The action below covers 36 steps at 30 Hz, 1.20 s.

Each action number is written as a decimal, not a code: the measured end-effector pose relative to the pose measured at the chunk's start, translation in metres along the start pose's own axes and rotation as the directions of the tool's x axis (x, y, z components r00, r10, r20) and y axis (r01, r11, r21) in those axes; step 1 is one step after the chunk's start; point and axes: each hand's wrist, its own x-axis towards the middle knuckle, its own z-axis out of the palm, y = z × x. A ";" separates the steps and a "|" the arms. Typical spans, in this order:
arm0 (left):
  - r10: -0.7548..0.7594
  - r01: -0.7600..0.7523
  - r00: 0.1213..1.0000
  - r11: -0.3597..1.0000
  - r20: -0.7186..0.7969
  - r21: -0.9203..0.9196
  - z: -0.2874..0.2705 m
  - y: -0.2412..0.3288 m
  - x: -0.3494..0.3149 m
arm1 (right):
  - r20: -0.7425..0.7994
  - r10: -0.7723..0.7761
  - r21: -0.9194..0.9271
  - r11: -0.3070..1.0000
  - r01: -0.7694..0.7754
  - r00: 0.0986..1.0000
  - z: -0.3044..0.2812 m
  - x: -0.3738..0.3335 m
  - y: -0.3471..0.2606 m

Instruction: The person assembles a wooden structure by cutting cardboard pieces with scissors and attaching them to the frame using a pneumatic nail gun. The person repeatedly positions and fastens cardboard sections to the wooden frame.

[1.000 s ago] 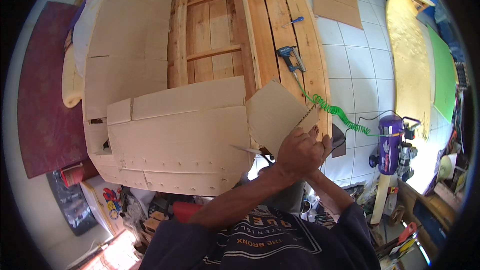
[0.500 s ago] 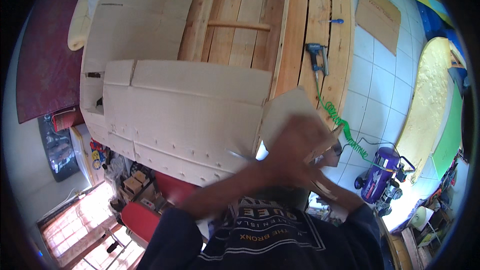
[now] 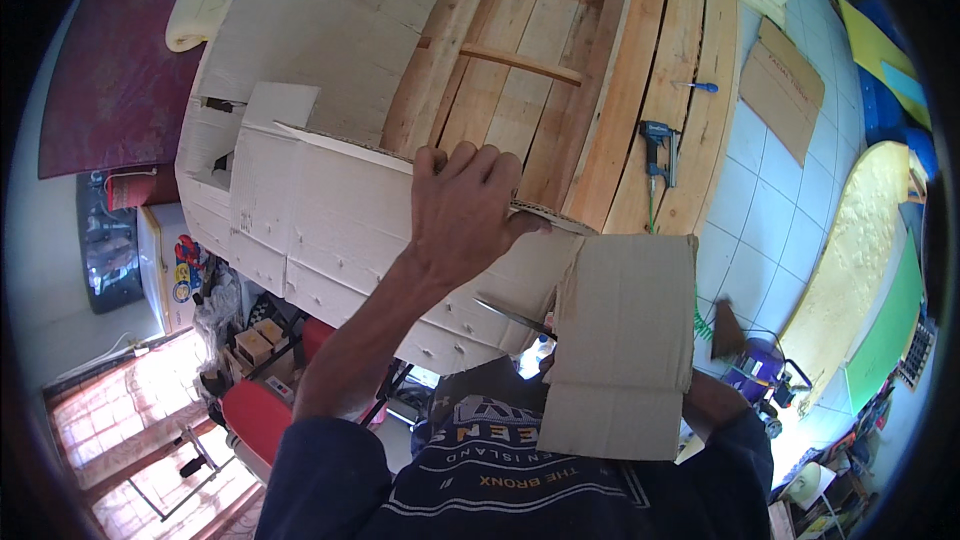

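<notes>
My left hand (image 3: 465, 202) grips the upper edge of a large beige cardboard sheet (image 3: 350, 210), with fingers curled over the far side. The sheet lies along the near end of a wooden frame (image 3: 515, 85). Right of it, a creased cardboard flap (image 3: 625, 340) stands up and covers most of my right hand. Only the right forearm (image 3: 715, 405) shows clearly, reaching in behind the flap. A thin knife blade (image 3: 510, 312) juts out leftward from behind the flap, at that hand. Its handle is hidden.
A pneumatic staple gun (image 3: 655, 152) and a blue-handled screwdriver (image 3: 705, 87) lie on the planks to the right. Further right are a cardboard piece (image 3: 783, 90) on the tiled floor, a purple air compressor (image 3: 755, 370) and yellow foam (image 3: 840, 245). A red seat (image 3: 258, 422) stands lower left.
My left hand has moved from the flap on the right to the sheet's upper edge. The flap now stands across my right hand. The whole view has shifted slightly.
</notes>
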 end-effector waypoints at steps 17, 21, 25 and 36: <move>-0.057 0.053 0.997 0.996 -0.047 -0.075 0.007 0.002 -0.012 | 0.059 -0.078 -0.072 0.994 0.082 0.995 -0.009 0.037 -0.015; 0.019 -0.018 1.000 1.000 -0.024 0.020 0.010 0.010 -0.024 | 0.069 -0.073 -0.060 0.995 0.077 0.995 -0.012 0.034 -0.011; 0.292 -0.271 0.855 0.956 0.428 -0.110 0.021 0.009 -0.018 | 0.092 -0.086 -0.078 0.993 0.093 0.992 -0.015 0.029 -0.005; 0.007 -0.326 0.748 0.875 0.663 0.358 0.083 0.015 -0.025 | 0.076 0.078 -0.005 0.997 -0.078 0.994 -0.027 0.016 -0.017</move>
